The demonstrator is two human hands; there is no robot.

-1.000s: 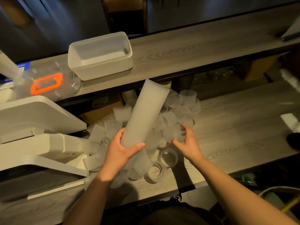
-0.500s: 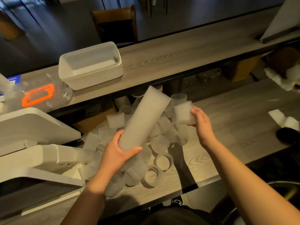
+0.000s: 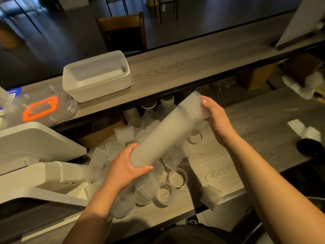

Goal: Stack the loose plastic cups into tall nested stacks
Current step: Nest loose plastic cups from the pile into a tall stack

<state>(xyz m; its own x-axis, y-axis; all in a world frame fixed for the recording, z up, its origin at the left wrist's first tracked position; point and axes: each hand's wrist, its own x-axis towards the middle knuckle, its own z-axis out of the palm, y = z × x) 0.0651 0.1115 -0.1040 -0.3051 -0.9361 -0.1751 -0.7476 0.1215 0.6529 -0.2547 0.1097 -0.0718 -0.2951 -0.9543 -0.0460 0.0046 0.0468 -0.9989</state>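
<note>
Running up and right from the left hand [image 3: 125, 167], whose fingers are wrapped round its base, the stack [image 3: 159, 140] is capped by a cup [image 3: 194, 107] pinched in the right hand [image 3: 217, 116].

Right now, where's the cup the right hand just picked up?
Head view, right of centre: the right hand holds the ribbed cup at the far end of the tall stack, which the left hand grips.

Part of the heap of loose frosted plastic cups [image 3: 168, 161] is hidden beneath the tall nested stack of frosted cups [image 3: 158, 140]; the white foam blocks [image 3: 35, 145] are cut off at the left edge.
</note>
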